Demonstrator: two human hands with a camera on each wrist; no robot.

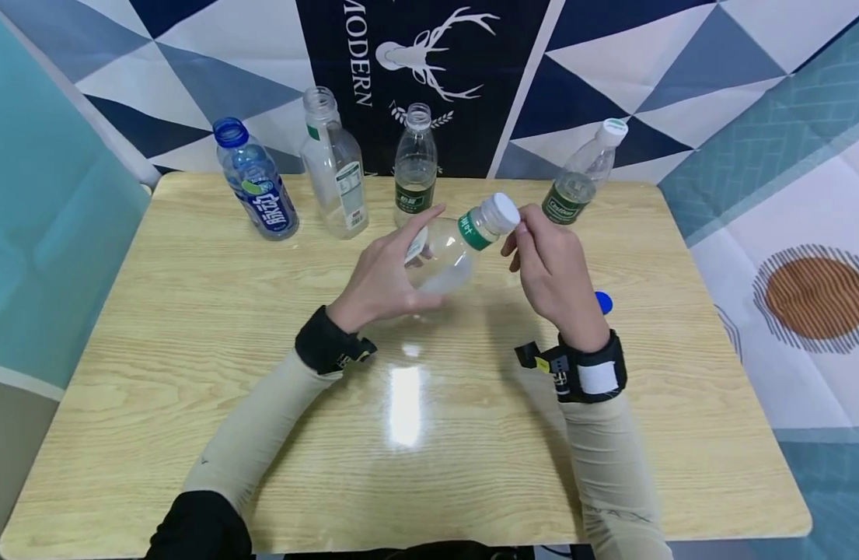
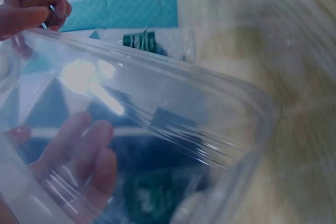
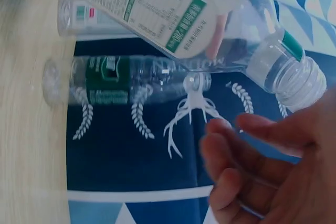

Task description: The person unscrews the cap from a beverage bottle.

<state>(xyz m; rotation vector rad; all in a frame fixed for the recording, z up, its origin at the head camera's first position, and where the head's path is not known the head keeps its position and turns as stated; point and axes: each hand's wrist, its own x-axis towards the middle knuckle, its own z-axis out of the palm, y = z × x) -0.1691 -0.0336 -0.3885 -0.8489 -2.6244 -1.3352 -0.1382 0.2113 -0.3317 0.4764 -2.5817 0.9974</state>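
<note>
My left hand [image 1: 387, 272] grips a clear plastic bottle [image 1: 446, 249] round its body and holds it tilted, neck up to the right, above the table. A green band [image 1: 475, 231] circles the neck, and the end looks white in the head view; from the right wrist, screw threads show at its mouth [image 3: 302, 85]. Right beside that mouth is my right hand [image 1: 551, 268], fingers loosely bent, nothing visible between thumb and forefinger. Through the clear wall in the left wrist view, left-hand fingers [image 2: 84, 156] show against the far side.
Along the back of the wooden table [image 1: 191, 373] stand a blue bottle [image 1: 257, 183], a tall clear bottle [image 1: 338, 175], a green-labelled bottle [image 1: 415, 167] and a capped green-labelled one [image 1: 579, 175] at right. A blue cap [image 1: 603, 302] lies partly behind my right wrist.
</note>
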